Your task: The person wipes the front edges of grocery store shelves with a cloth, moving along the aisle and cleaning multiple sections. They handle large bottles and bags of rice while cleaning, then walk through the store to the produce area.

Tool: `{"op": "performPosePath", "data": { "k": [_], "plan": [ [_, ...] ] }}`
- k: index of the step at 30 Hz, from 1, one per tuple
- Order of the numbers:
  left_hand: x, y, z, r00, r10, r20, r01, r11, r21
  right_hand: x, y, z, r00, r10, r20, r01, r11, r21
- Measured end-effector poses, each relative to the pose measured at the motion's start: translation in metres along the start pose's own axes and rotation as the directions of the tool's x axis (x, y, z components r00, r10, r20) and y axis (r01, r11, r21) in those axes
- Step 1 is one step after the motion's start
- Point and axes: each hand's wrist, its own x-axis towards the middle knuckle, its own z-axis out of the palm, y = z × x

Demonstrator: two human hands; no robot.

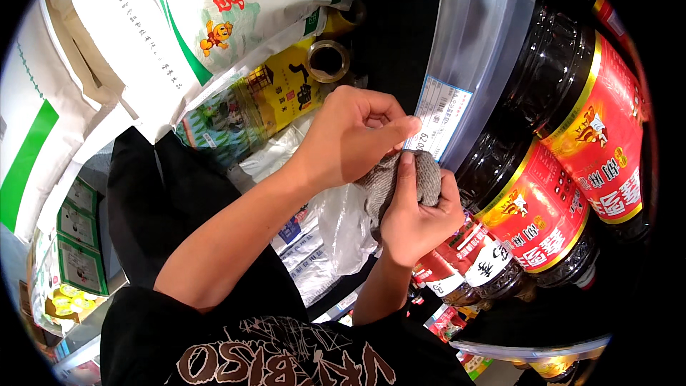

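Note:
My right hand [420,214] grips a bunched grey knitted cloth [378,187], its thumb pressing on the fold close to a price label. My left hand [364,131] is just above it, thumb and index finger pinched together at the label's left edge; whether anything is between them cannot be told. The white and blue price label [444,112], with a barcode and print, sits in the clear plastic strip [466,37] along the shelf edge. The fingers and the cloth cover the label's lower corner.
Large dark oil bottles with red labels [541,214] stand along the right. White printed sacks [161,16] fill the upper left, above a yellow bag [278,86] and a clear plastic bag [343,220]. Green and white boxes [80,265] are at the lower left.

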Motion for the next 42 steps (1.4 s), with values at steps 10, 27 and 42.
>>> {"op": "performPosePath", "data": {
  "k": [10,27,42],
  "plan": [
    [-0.002,0.003,-0.003,0.998,-0.062,-0.008,0.063,0.997,0.033,-0.002,-0.001,-0.001,1.000,-0.020,-0.009,0.020,0.999,-0.040],
    [-0.003,0.005,-0.001,1.000,0.000,0.030,0.001,0.999,-0.034,0.003,-0.005,0.008,0.993,-0.091,-0.072,0.082,0.990,-0.118],
    [0.000,0.008,-0.003,1.000,-0.001,0.019,0.000,0.998,0.068,0.010,-0.013,0.016,0.987,-0.151,-0.050,0.144,0.981,-0.129]
  ]
}}
